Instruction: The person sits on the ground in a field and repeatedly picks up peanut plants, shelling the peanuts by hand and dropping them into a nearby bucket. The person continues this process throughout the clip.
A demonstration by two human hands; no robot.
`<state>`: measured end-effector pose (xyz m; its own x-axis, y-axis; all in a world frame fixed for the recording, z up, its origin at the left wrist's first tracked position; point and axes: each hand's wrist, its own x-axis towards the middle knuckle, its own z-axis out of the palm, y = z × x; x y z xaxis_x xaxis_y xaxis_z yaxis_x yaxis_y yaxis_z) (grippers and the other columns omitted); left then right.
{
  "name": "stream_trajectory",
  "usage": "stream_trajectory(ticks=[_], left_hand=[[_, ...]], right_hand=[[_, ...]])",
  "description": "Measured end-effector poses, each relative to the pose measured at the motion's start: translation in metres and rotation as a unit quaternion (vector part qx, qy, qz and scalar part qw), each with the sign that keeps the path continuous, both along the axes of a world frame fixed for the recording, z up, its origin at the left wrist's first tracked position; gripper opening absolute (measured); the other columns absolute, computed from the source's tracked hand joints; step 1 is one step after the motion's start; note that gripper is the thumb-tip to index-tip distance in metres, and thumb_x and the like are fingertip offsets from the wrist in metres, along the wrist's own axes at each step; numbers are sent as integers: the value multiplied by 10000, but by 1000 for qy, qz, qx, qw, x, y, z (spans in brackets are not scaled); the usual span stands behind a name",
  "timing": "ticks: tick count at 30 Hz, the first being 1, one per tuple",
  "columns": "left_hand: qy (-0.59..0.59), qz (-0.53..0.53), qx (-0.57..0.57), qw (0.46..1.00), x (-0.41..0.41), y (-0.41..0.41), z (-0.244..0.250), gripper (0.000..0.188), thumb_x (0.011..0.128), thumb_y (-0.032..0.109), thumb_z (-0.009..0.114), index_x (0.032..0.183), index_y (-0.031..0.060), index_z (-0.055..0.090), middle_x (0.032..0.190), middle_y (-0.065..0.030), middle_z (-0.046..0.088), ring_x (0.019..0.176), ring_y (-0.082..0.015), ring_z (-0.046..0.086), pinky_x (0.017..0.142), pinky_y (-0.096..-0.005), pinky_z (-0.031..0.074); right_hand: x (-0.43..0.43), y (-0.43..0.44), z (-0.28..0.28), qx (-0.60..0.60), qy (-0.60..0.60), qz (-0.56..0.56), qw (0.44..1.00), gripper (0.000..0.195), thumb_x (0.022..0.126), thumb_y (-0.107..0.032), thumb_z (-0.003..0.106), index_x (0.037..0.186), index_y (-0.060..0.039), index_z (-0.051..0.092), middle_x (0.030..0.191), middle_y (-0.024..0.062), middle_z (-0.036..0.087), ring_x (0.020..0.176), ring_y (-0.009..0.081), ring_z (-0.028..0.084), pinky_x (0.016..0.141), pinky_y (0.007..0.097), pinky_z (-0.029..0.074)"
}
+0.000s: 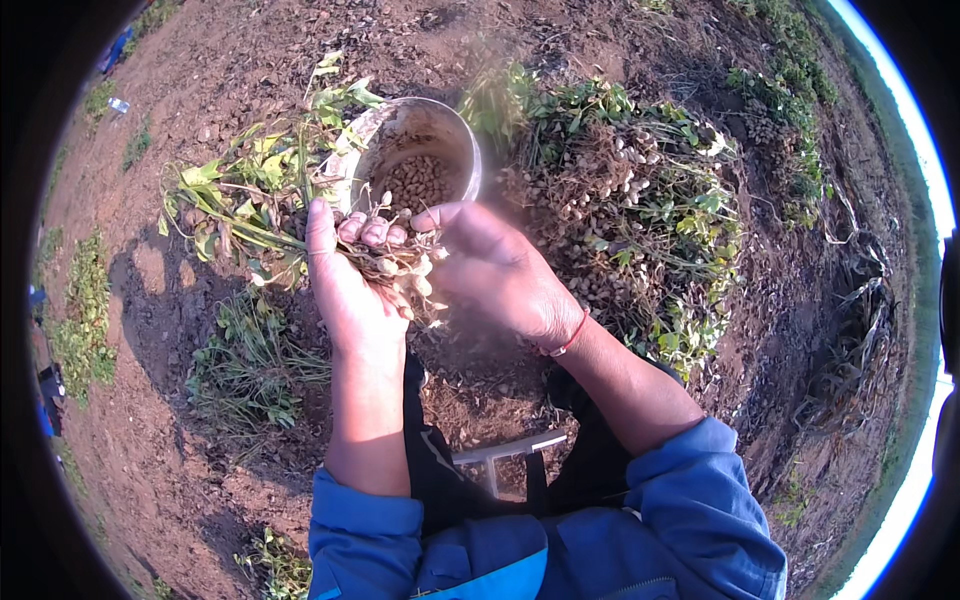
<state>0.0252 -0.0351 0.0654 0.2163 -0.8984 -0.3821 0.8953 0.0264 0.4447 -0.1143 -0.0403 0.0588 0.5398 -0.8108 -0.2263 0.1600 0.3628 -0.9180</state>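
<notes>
My left hand (364, 300) is closed around the stems of a pulled peanut plant, palm up. Leafy stems (247, 225) stick out to the left of it, and pale peanut pods (420, 277) hang on the roots at its right side. Close against those pods is my right hand (487, 266), blurred, with its fingers curled; whether a pod is between them cannot be made out. Just beyond both hands a whitish bucket (469, 142) stands tilted in view, its inside dirty. Loose peanuts (416, 184) cover its bottom.
A large heap of peanut plants (637, 195) with pods lies to the right. Left of my knees is a pile of green plants (251, 367). Between my legs shows a pale frame (510, 450), perhaps of a seat. A clear bottle (118, 105) lies on the soil far left.
</notes>
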Motion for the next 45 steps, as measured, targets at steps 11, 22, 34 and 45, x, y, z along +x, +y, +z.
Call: stream_trajectory(ticks=[11, 22, 34, 45], left_hand=[[-21, -13, 35, 999, 1, -6, -3, 259, 914, 324, 530, 771, 131, 434, 581, 47, 361, 482, -87, 375, 464, -251, 408], [-177, 52, 2, 983, 15, -1, -3, 331, 890, 317, 573, 693, 128, 386, 595, 36, 354, 515, -92, 389, 505, -270, 371], [-255, 48, 103, 960, -5, 4, -19, 315, 863, 318, 622, 779, 29, 526, 645, -31, 496, 544, -126, 502, 477, -272, 432], [-398, 62, 85, 911, -7, -5, -19, 297, 879, 252, 610, 987, -3, 503, 633, -35, 516, 477, -92, 484, 408, -235, 394]], right_hand=[[-10, 3, 2, -410, 97, -21, 907, 597, 711, 26, 451, 1294, -83, 394, 941, 137, 626, 815, 259, 616, 664, 325, 497], [-56, -20, -18, -129, 264, -251, 922, 229, 830, -30, 454, 1051, -10, 509, 624, 44, 529, 548, 88, 494, 499, 255, 408], [7, 22, -7, -428, 398, -20, 811, 339, 746, -249, 670, 918, -36, 470, 733, 140, 607, 640, 310, 618, 535, 394, 497], [11, 22, -9, -223, 242, 29, 944, 333, 843, -329, 531, 809, -1, 576, 629, 154, 565, 559, 206, 577, 550, 362, 480]])
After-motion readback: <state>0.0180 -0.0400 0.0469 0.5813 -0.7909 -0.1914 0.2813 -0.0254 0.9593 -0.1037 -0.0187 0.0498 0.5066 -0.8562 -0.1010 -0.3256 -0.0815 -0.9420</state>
